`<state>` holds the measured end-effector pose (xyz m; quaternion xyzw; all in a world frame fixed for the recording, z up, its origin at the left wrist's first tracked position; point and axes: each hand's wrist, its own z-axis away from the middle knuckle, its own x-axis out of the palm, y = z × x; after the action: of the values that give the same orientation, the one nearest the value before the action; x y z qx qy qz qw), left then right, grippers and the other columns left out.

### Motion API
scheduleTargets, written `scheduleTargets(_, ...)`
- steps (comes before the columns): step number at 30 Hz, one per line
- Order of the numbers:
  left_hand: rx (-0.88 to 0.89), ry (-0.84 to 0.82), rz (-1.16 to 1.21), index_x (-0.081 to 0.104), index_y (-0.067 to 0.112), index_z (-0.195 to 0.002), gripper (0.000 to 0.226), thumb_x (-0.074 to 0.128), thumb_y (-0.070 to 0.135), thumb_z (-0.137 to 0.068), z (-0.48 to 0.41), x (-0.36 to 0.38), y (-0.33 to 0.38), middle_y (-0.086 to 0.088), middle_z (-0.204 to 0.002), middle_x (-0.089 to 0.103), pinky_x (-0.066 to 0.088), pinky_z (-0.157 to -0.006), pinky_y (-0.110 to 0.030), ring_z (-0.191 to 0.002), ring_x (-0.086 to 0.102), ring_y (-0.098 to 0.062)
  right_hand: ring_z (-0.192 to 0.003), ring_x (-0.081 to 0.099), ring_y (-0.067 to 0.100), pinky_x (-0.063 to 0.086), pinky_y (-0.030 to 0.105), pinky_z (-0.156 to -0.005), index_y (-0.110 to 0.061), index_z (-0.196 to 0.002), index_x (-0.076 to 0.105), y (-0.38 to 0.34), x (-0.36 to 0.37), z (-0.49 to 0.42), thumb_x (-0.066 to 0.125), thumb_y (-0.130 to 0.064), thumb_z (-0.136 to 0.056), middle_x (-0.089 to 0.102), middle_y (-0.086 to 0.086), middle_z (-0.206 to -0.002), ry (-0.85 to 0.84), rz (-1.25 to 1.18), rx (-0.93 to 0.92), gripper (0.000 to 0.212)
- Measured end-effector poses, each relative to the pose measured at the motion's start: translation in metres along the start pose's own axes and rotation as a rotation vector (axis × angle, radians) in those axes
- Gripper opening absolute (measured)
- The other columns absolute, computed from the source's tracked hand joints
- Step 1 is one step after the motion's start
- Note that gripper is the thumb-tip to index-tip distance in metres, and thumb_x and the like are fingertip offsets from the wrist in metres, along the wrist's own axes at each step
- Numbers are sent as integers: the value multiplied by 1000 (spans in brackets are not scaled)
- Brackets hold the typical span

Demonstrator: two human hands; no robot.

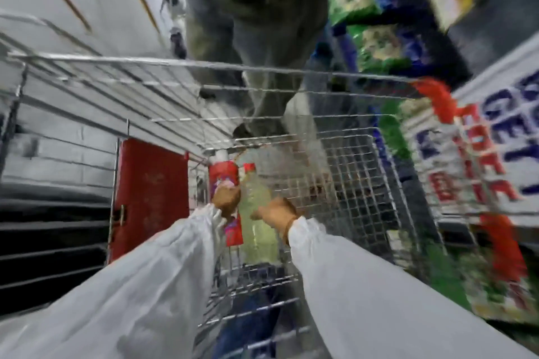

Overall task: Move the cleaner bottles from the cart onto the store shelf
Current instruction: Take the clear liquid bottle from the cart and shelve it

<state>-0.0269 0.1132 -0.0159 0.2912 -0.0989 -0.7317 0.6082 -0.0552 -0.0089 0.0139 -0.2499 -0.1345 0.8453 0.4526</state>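
Note:
The frame is blurred by motion. Both of my arms, in white sleeves, reach down into a wire cart (344,183). My left hand (226,198) is closed around a bottle with a red label and white cap (223,175). My right hand (277,213) grips a pale yellow-green cleaner bottle with a red cap (256,198) from its right side. The two bottles stand side by side, touching, low inside the cart. Their lower parts are partly hidden by my hands and sleeves.
Another person in dark trousers (256,23) stands just beyond the cart's far rim. A red panel (151,195) sits on the cart's left. Store shelves with green and blue packs (376,46) and a printed sign (501,131) line the right; dark empty shelving (49,236) lies at left.

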Motion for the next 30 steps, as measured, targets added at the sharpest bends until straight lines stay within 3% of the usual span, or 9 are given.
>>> scheduleTargets(3,-122,-26,62,47,0,-129,44,41,28,-96,-26,-2,-16,-29,-134,51,47,-95,-51,-120,52,-45,-119,54,32,44,36,-98,-2,-127,49,12,24,-32,59,-17,-86,53,18,-135,12,-52,150,45)
scheduleTargets(5,-148,-27,83,47,-4,-129,43,40,24,-96,-39,-1,-16,-30,-132,52,47,-87,-44,-119,53,-45,-125,48,35,41,38,-103,-1,-134,38,13,35,-48,57,-18,-88,46,17,-139,62,-69,195,53)
scheduleTargets(11,-152,-65,47,49,-9,-126,41,46,17,-94,-50,10,-4,-30,-131,54,47,-68,-31,-118,54,-43,-122,50,36,44,38,-95,-1,-133,36,10,41,-70,72,-23,-77,47,21,-137,82,-16,244,70)
scheduleTargets(15,-129,-100,-28,54,-10,-120,43,50,24,-93,-37,8,12,-31,-126,57,50,-87,-43,-116,56,-43,-103,61,28,51,32,-88,-5,-122,50,14,20,-57,82,-21,-61,62,16,-120,95,-97,204,71)
scheduleTargets(20,103,-372,13,57,12,-122,44,52,42,-90,12,7,40,-14,-125,61,46,-85,-32,-100,60,-22,-85,64,18,54,28,-72,-18,-101,58,21,-40,-13,81,-7,-62,69,7,-108,-125,-261,-10,47)
scheduleTargets(23,95,-811,221,49,6,-127,57,52,46,-86,35,7,52,-19,-122,58,54,-84,-37,-102,62,-27,-94,67,26,53,47,-92,-17,-100,68,30,-71,19,73,1,-60,70,10,-106,-398,-562,-42,44)
scheduleTargets(25,137,-979,237,43,5,-133,67,67,35,-79,58,9,70,-16,-122,59,51,-89,-38,-105,60,-29,-91,70,21,54,41,-91,-15,-97,74,36,-89,49,66,-2,-60,75,4,-98,-607,-683,-107,40)
scheduleTargets(27,263,-1030,149,52,8,-127,63,75,22,-70,92,16,90,-8,-110,66,51,-88,-36,-98,64,-24,-87,73,16,58,32,-82,-13,-96,75,44,-106,81,68,-6,-56,78,1,-94,-690,-739,-209,41)
scheduleTargets(30,487,-940,77,62,6,-116,54,74,16,-64,149,38,114,-9,-101,69,54,-81,-32,-87,66,-22,-92,70,24,52,39,-89,-9,-108,66,56,-123,125,82,-15,-37,75,7,-100,-605,-856,-311,73)
